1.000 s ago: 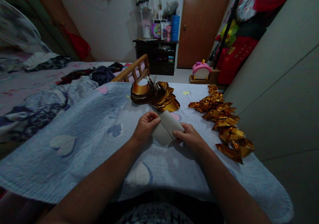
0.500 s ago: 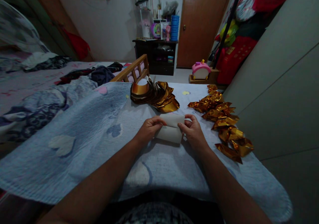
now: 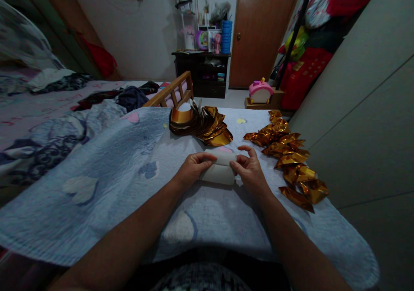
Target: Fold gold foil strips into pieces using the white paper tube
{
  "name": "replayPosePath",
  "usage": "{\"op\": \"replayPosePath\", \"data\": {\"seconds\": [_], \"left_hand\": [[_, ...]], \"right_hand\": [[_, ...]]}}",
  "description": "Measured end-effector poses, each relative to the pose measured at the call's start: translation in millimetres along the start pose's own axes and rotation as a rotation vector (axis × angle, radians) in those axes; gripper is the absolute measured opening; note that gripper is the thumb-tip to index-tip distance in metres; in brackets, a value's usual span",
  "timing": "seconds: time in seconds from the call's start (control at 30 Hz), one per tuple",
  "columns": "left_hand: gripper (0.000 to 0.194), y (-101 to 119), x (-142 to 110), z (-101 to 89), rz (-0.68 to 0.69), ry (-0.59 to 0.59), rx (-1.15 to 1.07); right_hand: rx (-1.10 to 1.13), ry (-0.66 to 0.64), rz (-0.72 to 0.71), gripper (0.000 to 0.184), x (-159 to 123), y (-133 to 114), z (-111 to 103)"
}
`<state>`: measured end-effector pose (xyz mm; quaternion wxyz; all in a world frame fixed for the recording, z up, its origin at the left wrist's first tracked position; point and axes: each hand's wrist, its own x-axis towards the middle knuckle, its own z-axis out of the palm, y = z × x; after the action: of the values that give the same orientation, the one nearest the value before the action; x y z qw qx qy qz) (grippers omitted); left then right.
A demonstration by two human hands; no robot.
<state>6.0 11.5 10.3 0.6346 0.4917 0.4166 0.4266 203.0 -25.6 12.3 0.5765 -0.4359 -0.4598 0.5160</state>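
A pale sheet of paper [image 3: 218, 172], white side up and folded over on itself, lies on the light blue blanket [image 3: 106, 174] in front of me. My left hand [image 3: 192, 166] pinches its left end with fingers curled. My right hand [image 3: 248, 169] pinches its right end, thumb and fingers pressed on the fold. Beyond the paper sits a stack of curled gold foil sheets [image 3: 202, 125]. A row of several folded gold paper pieces [image 3: 289, 157] runs along the blanket's right side.
A wooden bed rail [image 3: 172, 91] rises at the blanket's far edge. Rumpled bedding and clothes [image 3: 58, 122] lie to the left. A pale cabinet wall [image 3: 362, 109] stands close on the right. A dark shelf unit [image 3: 203, 73], a brown door [image 3: 261, 32] and a pink toy [image 3: 260, 90] are across the room.
The paper has been turned from a diagonal lie to a level one and folded flatter. Both hands moved to its two ends and drew closer together.
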Motion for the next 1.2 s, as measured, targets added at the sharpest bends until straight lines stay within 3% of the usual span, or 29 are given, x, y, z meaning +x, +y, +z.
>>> {"op": "replayPosePath", "data": {"seconds": [0.23, 0.6, 0.83, 1.1, 1.2], "left_hand": [[0.028, -1, 2, -1.2, -0.005, 0.085, -0.087], [0.033, 0, 4, -0.1, -0.048, 0.135, -0.162], [0.032, -2, 4, -2.1, -0.037, 0.132, -0.129], [0.034, -1, 2, 0.0, -0.016, 0.107, -0.125], [0.031, -1, 1, 0.8, 0.027, 0.085, -0.099]], "right_hand": [[-0.070, -0.059, -0.065, 0.020, -4, 0, -2], [-0.229, -0.210, -0.220, 0.031, 1, 16, -8], [-0.269, -0.249, -0.232, 0.036, 1, 16, -9], [-0.249, -0.225, -0.190, 0.007, 0, 6, -4], [-0.211, -0.165, -0.174, 0.009, -1, 4, -2]]}}
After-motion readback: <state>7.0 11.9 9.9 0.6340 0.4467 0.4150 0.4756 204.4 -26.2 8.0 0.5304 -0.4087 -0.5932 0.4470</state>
